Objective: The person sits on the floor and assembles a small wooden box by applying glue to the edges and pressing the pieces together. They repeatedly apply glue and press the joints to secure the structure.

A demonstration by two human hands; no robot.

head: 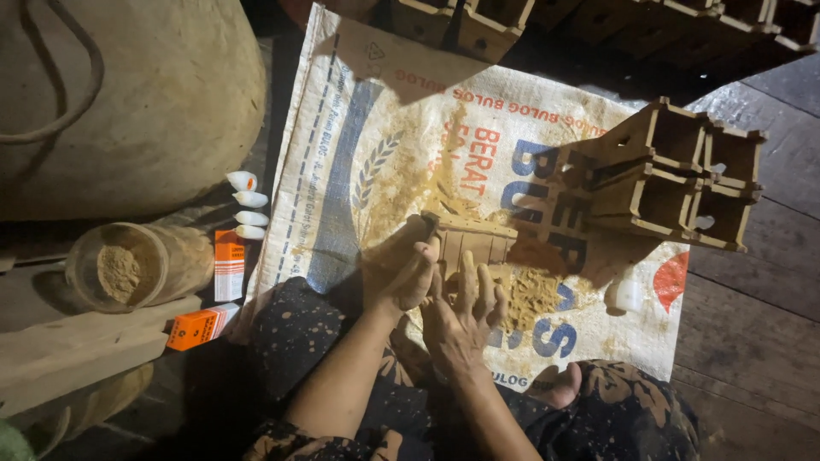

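2 hands meet at the middle of the view, and we see them working on a small slatted wooden box [475,242] that sits on a white woven plastic sack [359,162] spread over the dark plank floor [752,299]. The left hand [408,275] is closed against the box's near left corner, fingers curled around the edge. The right hand [462,312] lies just beside it, fingers spread flat and pressed on the box's near side, so the box stands directly beyond both sets of fingertips. Tan sawdust [531,294] is scattered on the sack to the right of the hands. Farther right, touching the sack, rests a block of joined open wooden boxes [662,175]; a small white bottle [629,293] stands near its lower edge. To the left of the sack lie 4 white cone-shaped tips [248,205], an orange and white carton [228,263], another orange carton [196,327] and a clear round jar of brown powder [128,266]. The person's patterned dark trousers [641,401] fill the bottom.
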